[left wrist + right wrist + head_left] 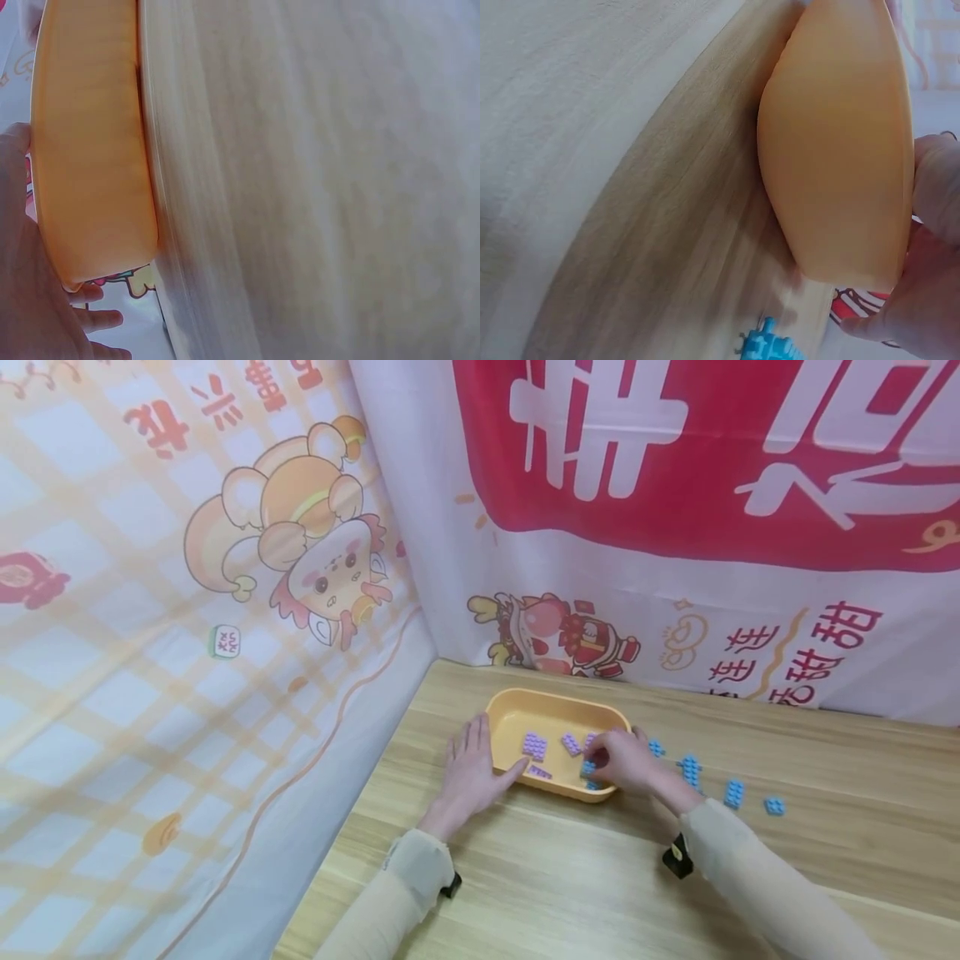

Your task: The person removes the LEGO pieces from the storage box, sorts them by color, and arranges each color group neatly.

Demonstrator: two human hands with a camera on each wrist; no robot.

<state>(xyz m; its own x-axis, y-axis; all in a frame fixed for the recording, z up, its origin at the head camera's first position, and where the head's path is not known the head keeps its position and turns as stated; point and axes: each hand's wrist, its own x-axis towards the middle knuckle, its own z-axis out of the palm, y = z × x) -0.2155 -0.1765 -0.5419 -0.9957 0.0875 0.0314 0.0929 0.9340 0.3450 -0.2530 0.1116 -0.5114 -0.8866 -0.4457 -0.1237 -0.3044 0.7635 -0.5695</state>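
Blue building bricks (pixel 733 793) are sitting in a loose row just right of the orange-yellow plastic tray (pixel 558 714), and at least two more are lying inside its right end, with purple building bricks (pixel 535 746) beside and left of them. Left hand (pixel 472 772) is resting spread at the tray's left end, thumb stretching over the near rim. Right hand (pixel 626 760) is bending over the right rim, fingertips at a blue brick (pixel 588 768) (can't tell if they're actually pinching it; right wrist view is mostly showing tray wall). I'm guessing the step in hand is separating colours. Next move is probably calling for a secure pinch, then a lift clear of the rim.
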